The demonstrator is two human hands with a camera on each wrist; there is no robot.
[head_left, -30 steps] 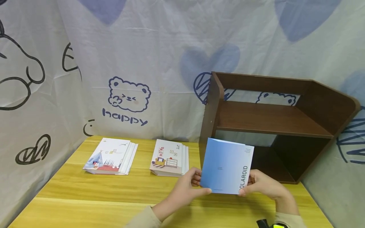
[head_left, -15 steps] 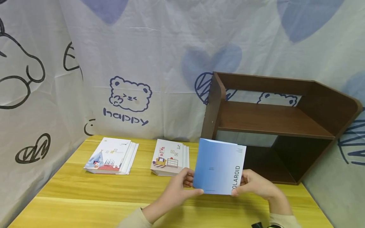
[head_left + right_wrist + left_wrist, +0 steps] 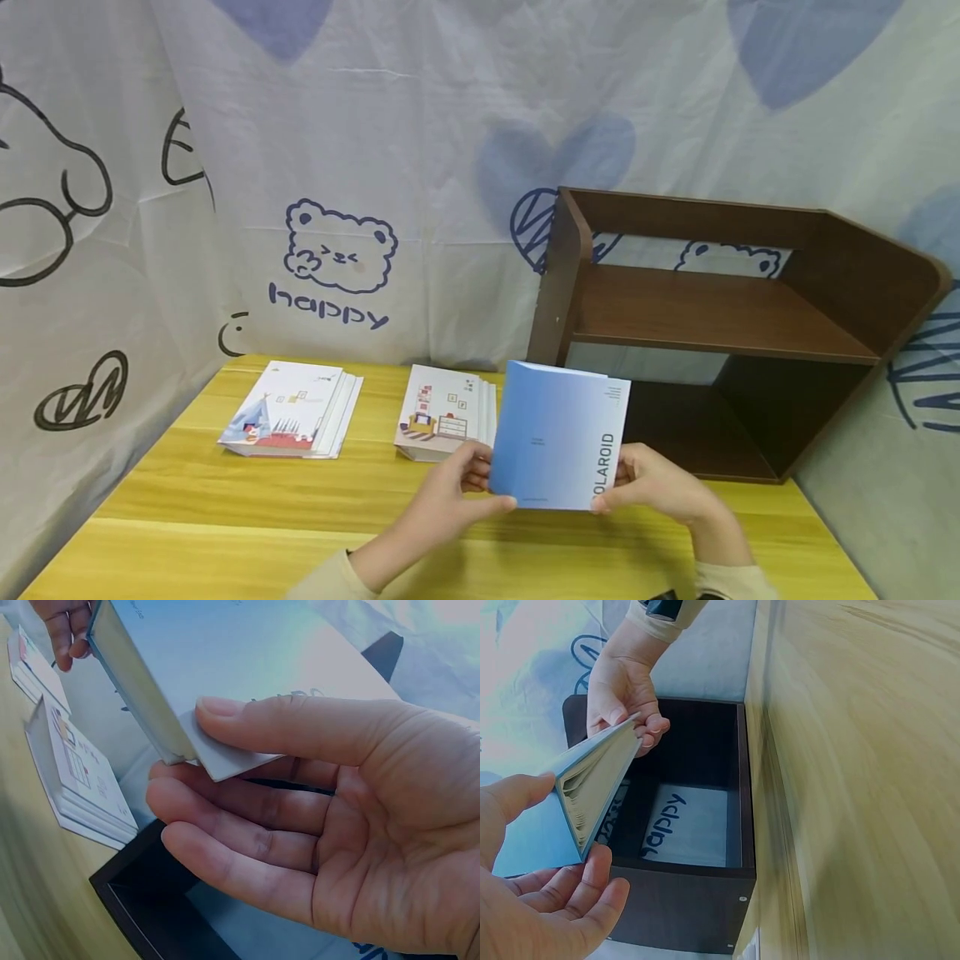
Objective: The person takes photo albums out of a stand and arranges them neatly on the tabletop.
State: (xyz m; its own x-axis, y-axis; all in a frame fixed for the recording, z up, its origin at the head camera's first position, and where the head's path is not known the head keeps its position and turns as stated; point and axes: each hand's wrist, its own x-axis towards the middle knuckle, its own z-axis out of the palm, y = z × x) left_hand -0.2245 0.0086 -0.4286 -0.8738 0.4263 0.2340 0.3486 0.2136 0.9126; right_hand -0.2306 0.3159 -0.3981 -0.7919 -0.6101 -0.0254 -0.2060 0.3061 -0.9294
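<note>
A blue-to-white book (image 3: 558,437) marked "POLAROID" is held up over the table, its cover facing the head camera. My left hand (image 3: 450,492) grips its lower left corner, thumb in front and fingers behind. At the lower right corner my right hand (image 3: 660,487) pinches the book the same way. In the left wrist view the page edges of the book (image 3: 592,780) show, slightly fanned. The right wrist view has the thumb (image 3: 247,724) flat on the cover and the fingers curled beneath.
A dark brown two-tier shelf (image 3: 712,308) stands at the back right, behind the book. Left of it, a stack of books (image 3: 442,417) with a furniture picture lies on the yellow wooden table (image 3: 225,533). Another stack (image 3: 288,408) with a tent picture lies farther left. A printed curtain (image 3: 420,167) hangs behind.
Both hands have moved left with the book, away from the shelf's left side and partly over the nearer stack in view. The grip looks the same.
</note>
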